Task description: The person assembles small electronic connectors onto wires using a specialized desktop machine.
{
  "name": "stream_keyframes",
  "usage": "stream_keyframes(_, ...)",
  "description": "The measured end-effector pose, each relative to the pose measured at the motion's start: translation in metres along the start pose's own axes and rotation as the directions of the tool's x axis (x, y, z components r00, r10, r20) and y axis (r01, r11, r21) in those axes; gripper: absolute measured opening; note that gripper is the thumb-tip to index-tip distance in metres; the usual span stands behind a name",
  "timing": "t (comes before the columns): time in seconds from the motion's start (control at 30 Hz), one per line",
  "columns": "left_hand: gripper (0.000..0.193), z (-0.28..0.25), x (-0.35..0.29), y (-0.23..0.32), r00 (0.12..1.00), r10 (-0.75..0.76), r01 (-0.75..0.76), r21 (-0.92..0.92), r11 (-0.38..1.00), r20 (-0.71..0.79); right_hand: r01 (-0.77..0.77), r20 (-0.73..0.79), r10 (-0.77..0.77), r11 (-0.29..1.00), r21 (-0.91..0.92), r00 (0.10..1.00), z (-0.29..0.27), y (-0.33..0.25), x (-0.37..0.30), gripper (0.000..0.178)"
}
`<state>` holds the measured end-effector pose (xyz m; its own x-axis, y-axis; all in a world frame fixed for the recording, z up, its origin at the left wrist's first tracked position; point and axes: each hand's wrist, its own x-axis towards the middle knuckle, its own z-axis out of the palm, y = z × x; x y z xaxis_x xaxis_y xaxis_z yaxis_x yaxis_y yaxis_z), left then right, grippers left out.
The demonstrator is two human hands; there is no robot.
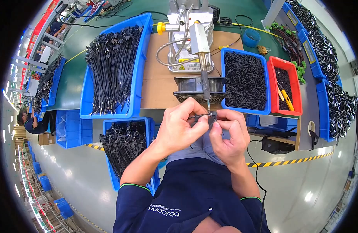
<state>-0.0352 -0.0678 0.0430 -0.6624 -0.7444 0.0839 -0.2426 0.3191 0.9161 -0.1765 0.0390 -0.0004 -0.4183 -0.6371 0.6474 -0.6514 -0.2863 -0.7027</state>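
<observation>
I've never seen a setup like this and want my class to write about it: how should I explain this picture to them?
There is no robot here. A person wears a wide fisheye camera on the head, looking down, so straight edges bend near the rim. The bare left hand pinches a thin black cable; the bare right hand holds a small dark part, too small to identify. Just above the fingers hangs a slim metal tip from a silver metal machine. On the green work table stand a blue plastic tray of long black cables, another of short black pieces, and a red plastic tray holding a yellow-handled tool.
</observation>
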Motion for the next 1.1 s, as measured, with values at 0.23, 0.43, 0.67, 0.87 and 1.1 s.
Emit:
stream_keyframes(0.23, 0.008, -0.0016, 0.0017, -0.0020, 1.000, 0.011, -0.011, -0.021, 1.000, 0.003, 0.000, -0.006, 0.000, 1.000, 0.022, 1.000, 0.0009, -0.0008, 0.0027, 0.021)
stream_keyframes(0.43, 0.013, -0.0025, 0.0024, 0.0002, 0.999, 0.019, -0.021, -0.042, 0.999, -0.049, 0.009, -0.007, -0.009, 1.000, 0.030, 1.000, 0.0010, -0.0016, 0.0046, 0.021)
stream_keyframes(0.67, 0.008, -0.0045, 0.0029, 0.0019, 0.999, 0.031, -0.031, -0.006, 0.999, -0.006, 0.031, -0.007, -0.031, 0.999, 0.014, 0.999, 0.0010, -0.0010, 0.0081, 0.021)
stream_keyframes(0.87, 0.008, -0.0038, 0.0022, 0.0043, 0.999, 0.035, -0.035, 0.006, 0.999, -0.020, 0.035, -0.017, -0.036, 0.999, -0.003, 0.999, 0.0028, -0.0011, 0.0093, 0.021)
stream_keyframes(1.1, 0.008, -0.0034, 0.0032, 0.0058, 0.998, 0.052, -0.051, 0.012, 0.999, -0.032, 0.040, -0.021, -0.040, 0.999, -0.023, 0.999, 0.0045, -0.0018, 0.0109, 0.021)
